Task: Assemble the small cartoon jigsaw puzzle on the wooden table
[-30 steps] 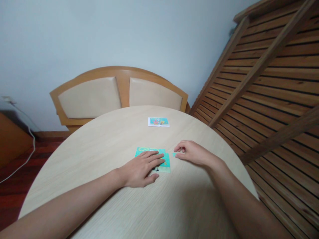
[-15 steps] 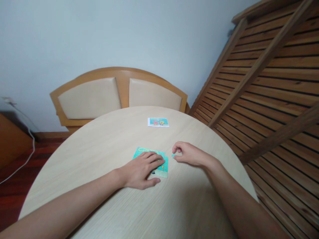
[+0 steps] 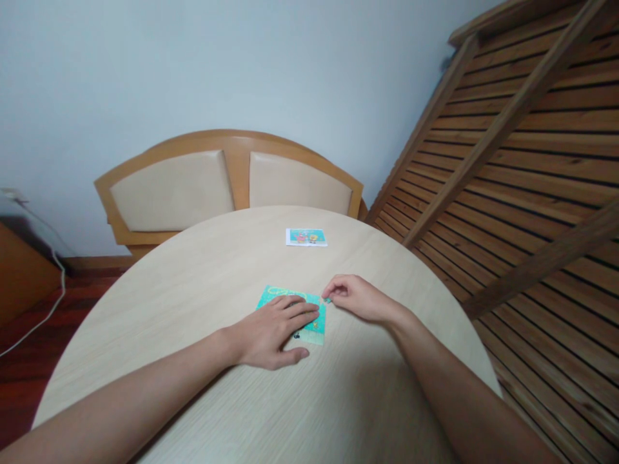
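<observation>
A turquoise jigsaw puzzle [image 3: 314,333] with yellow and dark details lies flat on the table. Across it rests my left hand [image 3: 283,328], palm down with fingers stretched out, hiding much of the picture. My right hand [image 3: 353,296] is at the puzzle's upper right corner, thumb and fingertips pinched together. Between them is a small turquoise puzzle piece [image 3: 327,300], mostly covered by the fingers. It is right at the puzzle's edge; whether it touches cannot be made out.
Farther back on the round wooden table [image 3: 193,270] lies a picture card [image 3: 306,238] with pink and yellow cartoon figures. A padded bench back [image 3: 236,171] stands beyond the table, by the wall. Wooden slats [image 3: 522,148] lean at the right; a white cable [image 3: 62,283] hangs at the left.
My right hand has moved left with the puzzle piece, from beside the puzzle to its upper right corner, and its fingers are closer together. My left hand stays on the puzzle.
</observation>
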The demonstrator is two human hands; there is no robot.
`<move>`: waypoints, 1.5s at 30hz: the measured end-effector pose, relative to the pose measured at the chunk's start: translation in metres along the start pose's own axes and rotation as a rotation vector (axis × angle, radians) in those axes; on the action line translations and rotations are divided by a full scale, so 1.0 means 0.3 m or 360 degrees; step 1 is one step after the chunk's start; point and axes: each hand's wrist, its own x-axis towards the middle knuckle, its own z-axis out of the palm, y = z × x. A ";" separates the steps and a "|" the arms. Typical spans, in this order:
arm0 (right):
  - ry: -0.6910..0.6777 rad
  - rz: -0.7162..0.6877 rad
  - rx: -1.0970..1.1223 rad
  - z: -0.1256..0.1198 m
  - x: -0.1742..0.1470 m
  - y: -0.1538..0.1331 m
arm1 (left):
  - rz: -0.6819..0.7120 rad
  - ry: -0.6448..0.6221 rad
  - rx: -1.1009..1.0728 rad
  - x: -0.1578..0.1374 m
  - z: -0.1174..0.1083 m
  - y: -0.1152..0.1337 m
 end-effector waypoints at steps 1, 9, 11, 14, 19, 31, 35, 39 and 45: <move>0.0005 0.0004 0.0019 0.005 0.003 0.003 | -0.0006 -0.0009 0.0003 0.000 0.000 0.001; 0.0072 -0.0026 0.0196 0.035 0.015 0.010 | -0.0010 -0.0023 0.0011 -0.001 0.002 -0.001; 0.0110 -0.0040 0.0181 0.039 0.018 0.014 | -0.0016 -0.0037 0.0017 0.000 0.001 0.000; 0.0174 -0.0071 0.0163 0.048 0.024 0.025 | -0.0022 -0.0034 0.0019 0.001 -0.001 0.002; 0.0207 -0.0147 0.0119 0.060 0.028 0.039 | -0.0014 -0.0021 0.0019 0.001 -0.002 0.004; 0.0267 -0.0162 -0.0101 0.066 0.025 0.037 | -0.0027 -0.0030 0.0023 -0.001 0.002 0.003; 0.0303 -0.0145 -0.0211 0.073 0.027 0.033 | -0.0024 -0.0027 0.0010 0.000 0.003 0.002; 0.0316 -0.0115 -0.0370 0.070 0.021 -0.006 | -0.0041 -0.0046 0.0013 -0.001 0.000 0.003; 0.0097 -0.0046 -0.0802 0.045 -0.037 -0.125 | -0.0057 -0.0076 0.0018 0.003 -0.003 0.010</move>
